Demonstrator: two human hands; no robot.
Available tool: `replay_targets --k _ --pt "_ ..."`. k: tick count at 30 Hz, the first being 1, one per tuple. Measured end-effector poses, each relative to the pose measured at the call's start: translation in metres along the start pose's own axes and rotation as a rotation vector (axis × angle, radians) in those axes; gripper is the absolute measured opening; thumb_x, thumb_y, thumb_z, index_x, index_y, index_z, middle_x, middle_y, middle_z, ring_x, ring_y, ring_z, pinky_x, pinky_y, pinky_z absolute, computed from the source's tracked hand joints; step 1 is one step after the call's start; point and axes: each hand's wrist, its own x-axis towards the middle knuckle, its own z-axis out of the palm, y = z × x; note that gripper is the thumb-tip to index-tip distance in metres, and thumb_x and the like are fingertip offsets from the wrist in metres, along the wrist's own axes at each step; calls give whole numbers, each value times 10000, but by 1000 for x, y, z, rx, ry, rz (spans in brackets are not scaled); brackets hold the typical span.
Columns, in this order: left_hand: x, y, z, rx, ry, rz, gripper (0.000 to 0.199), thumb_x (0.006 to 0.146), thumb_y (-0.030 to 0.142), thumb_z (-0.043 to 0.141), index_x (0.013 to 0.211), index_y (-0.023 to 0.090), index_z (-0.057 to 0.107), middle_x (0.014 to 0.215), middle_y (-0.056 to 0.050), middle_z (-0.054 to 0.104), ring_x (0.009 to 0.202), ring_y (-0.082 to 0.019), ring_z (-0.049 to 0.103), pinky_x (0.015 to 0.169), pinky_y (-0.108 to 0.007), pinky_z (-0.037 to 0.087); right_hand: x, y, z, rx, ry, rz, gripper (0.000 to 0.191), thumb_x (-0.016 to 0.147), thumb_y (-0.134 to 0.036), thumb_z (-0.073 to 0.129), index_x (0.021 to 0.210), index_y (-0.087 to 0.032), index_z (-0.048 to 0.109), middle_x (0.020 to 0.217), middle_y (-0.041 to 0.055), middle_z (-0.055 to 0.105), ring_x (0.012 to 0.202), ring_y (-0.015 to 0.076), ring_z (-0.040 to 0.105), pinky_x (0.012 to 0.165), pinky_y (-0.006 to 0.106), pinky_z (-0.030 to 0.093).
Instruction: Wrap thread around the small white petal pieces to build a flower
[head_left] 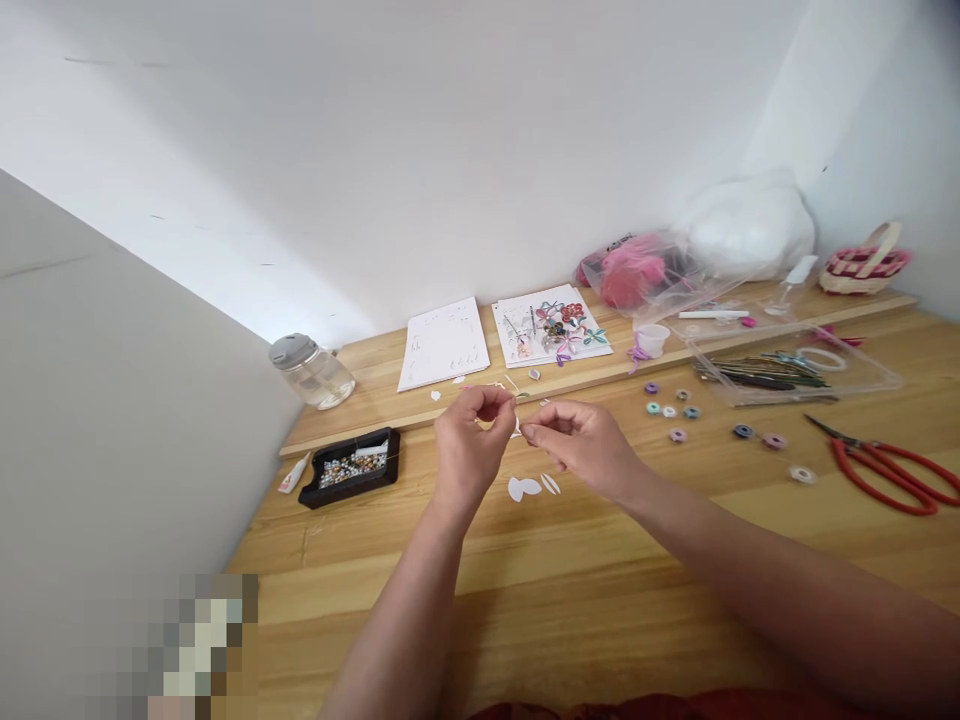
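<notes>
My left hand (pixel 474 430) is raised over the table with thumb and index finger pinched together. Just below those fingertips shows a small white paper cut-out (pixel 516 428), mostly hidden by the fingers. My right hand (pixel 574 440) comes in from the right, also in a pinch, its fingertips close to the cut-out. Whatever thin thing the right fingers hold is too small to make out. Beneath the hands, white leaf-shaped paper pieces (pixel 525 488) and narrow white slivers (pixel 550 484) lie on the wooden table (pixel 570 590).
At left are a black bead tray (pixel 351 490), a glue tube (pixel 294 474) and a lidded jar (pixel 319 375). Paper sheets (pixel 442 345) and colourful flower pieces (pixel 562 325) lie behind. Thread bobbins (pixel 678 435), a plastic case (pixel 862 375) and red-handled scissors (pixel 885 465) are at right.
</notes>
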Motion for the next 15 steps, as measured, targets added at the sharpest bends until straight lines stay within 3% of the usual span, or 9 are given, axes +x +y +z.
replay_targets --k 3,5,11,15 --pt "-1 3 -1 45 -125 51 63 790 178 623 778 181 684 754 -19 671 680 -128 561 677 -256 436 -4 -12 -3 -181 12 -202 109 792 -264 665 725 -179 672 625 -21 558 560 98 423 516 253 322" --pt "-1 5 -2 33 -227 53 64 789 168 619 774 177 680 723 -10 655 665 -122 553 652 -245 428 -4 -20 -9 -206 8 -234 101 798 -252 653 733 -177 668 619 -25 546 556 94 407 515 253 312" --pt "-2 10 -5 -163 -440 -28 49 801 203 657 786 157 665 751 -19 663 685 -110 563 664 -233 443 10 -29 -27 -17 -25 -102 206 752 -355 718 720 -161 658 643 -16 567 561 85 426 517 252 318" --pt "-1 8 -8 -313 -450 -92 93 806 244 689 808 155 661 765 -23 660 685 -104 556 662 -232 442 15 -22 -25 158 -31 76 272 677 -410 782 717 -167 667 613 -33 538 482 54 343 452 241 243"
